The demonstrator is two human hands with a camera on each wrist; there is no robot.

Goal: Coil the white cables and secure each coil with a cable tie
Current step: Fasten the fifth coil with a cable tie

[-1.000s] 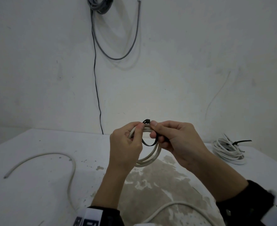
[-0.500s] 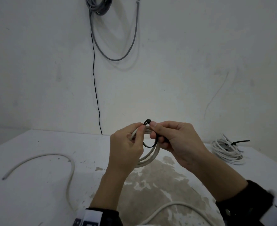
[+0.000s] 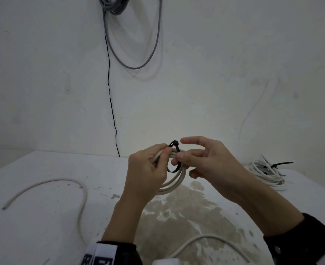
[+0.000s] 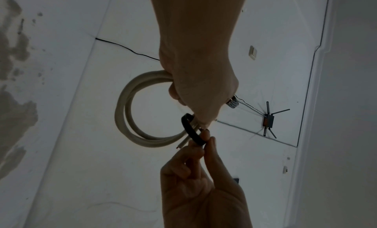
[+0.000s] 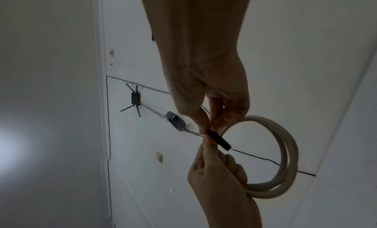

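Above the table I hold a small coil of off-white cable [image 3: 177, 182]. My left hand [image 3: 162, 153] grips the coil's top between thumb and fingers. A black cable tie [image 3: 174, 144] loops loosely round the strands there, its head sticking up. My right hand [image 3: 179, 156] pinches the tie's strap between thumb and a curled finger, while its index finger points straight out above the head. The left wrist view shows the coil [image 4: 122, 112] and the tie [image 4: 191, 131]. In the right wrist view the tie [image 5: 220, 140] crosses the coil [image 5: 285, 150].
On the white, stained table [image 3: 43, 236] a loose white cable [image 3: 81, 188] lies at the left, and another [image 3: 205, 237] curves near the front edge. A tied white coil [image 3: 266, 173] sits at the right. Grey cables [image 3: 134, 64] hang on the wall.
My right index finger has lifted off the tie's head and straightened. Both hands and the coil stay about where they were.
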